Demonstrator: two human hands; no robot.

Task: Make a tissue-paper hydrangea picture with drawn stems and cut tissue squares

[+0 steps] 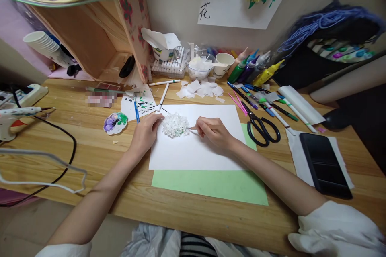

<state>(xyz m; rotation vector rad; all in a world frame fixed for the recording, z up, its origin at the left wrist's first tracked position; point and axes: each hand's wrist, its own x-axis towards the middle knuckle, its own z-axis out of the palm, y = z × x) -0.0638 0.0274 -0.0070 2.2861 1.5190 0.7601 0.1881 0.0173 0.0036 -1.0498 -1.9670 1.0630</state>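
My right hand [214, 131] is closed around a thin brown-handled paintbrush [193, 128]. Its tip meets the right edge of a white paper flower [175, 125], where a little green shows among the ruffled petals. The flower sits on a white sheet of paper [193, 156], which overlaps a green sheet [211, 186]. On the left edge of the white sheet rests my left hand [147, 130], fingers extended beside the flower and holding nothing visible. Left of it lie a flower-shaped palette [115, 123] with purple and green paint and a blue brush [136, 109].
Black-handled scissors [261, 128], several markers [276, 114] and a black phone-like case [325, 164] lie to the right. Torn white paper pieces [200, 89], a bowl [199, 68] and paint bottles [256, 68] stand behind. A glue gun [18, 116] with cables is at left.
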